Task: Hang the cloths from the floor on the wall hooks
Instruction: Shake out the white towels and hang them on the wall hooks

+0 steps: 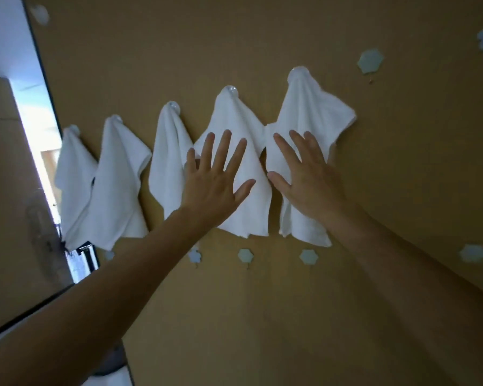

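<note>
Item 1, tan board wall (290, 316): a sloping row of five hooks runs across it, each with one cloth draped over it.
- Clear round hook (74, 129), far left: holds the first white terry cloth (73, 174).
- Second clear hook (116, 117): holds the second white cloth (117, 179), which overlaps the first.
- Third clear hook (175, 106): holds the third white cloth (165, 162), hanging narrow.
- Fourth clear hook (232, 90): holds the fourth white cloth (229, 118), spread in a cone.
- The fifth hook is hidden under the peak of the fifth white cloth (310, 107), the highest in the row.

Item 2, pale blue hexagonal hooks (245, 255): a lower row just under the cloths, with more of them up at the right.

Item 3, your left grip (215, 179): released, fingers (226, 146) straight and fanned. The palm lies flat against the fourth cloth, and the little finger reaches the edge of the third.

Item 4, your right grip (310, 176): released, fingers straight and spread. It lies flat on the lower half of the fifth cloth, with the thumb stretched toward the fourth. It holds nothing.

Item 5, dark-framed panel (43, 79): stands at the left edge, beside the first cloth.
</note>
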{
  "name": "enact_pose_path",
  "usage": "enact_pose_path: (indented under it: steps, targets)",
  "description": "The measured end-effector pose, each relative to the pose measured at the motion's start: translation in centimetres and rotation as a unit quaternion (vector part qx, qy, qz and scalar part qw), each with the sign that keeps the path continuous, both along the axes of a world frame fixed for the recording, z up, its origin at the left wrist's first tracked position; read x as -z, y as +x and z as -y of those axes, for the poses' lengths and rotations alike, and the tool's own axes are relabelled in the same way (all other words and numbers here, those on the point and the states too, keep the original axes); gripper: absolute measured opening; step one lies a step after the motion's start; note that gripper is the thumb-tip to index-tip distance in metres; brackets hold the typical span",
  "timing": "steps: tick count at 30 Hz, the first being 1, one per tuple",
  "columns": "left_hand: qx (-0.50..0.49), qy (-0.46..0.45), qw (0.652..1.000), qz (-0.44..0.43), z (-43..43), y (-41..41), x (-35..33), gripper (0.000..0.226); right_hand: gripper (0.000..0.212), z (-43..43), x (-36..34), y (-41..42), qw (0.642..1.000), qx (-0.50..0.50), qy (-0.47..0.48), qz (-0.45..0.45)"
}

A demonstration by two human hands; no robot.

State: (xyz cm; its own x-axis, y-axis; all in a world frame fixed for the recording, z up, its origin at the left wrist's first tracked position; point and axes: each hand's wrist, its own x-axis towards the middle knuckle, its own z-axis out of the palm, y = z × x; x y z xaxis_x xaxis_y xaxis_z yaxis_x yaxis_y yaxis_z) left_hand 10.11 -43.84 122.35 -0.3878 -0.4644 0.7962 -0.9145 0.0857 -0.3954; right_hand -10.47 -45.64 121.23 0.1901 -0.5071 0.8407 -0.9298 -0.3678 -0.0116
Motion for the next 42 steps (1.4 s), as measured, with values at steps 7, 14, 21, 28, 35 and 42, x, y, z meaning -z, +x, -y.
enact_pose_path:
  steps: [7,14,21,28,35,42]
  targets:
    - [-0.106,0.021,0.994,-0.006,-7.2,6.4,3.7,0.071,0.069,-3.5,2.9,6.3,0.997,-0.068,0.011,-0.027]
    - [-0.179,0.045,0.982,-0.036,-14.2,16.7,6.3,0.073,0.067,-7.7,5.8,17.2,0.983,-0.169,0.046,-0.05]
    - [-0.277,0.063,0.957,-0.054,-24.0,31.9,8.9,0.074,0.065,-13.6,9.1,34.3,0.963,-0.251,0.076,-0.058]
    - [-0.383,0.117,0.91,-0.108,-35.9,47.2,12.9,0.078,0.067,-22.8,12.7,53.7,0.926,-0.349,0.109,-0.091]
    - [-0.475,0.154,0.852,-0.157,-44.8,59.3,16.9,0.079,0.068,-29.7,16.1,69.5,0.877,-0.441,0.146,-0.125]
    - [-0.543,0.148,0.807,-0.176,-50.2,70.9,20.5,0.077,0.067,-32.6,19.3,84.4,0.829,-0.513,0.15,-0.166]
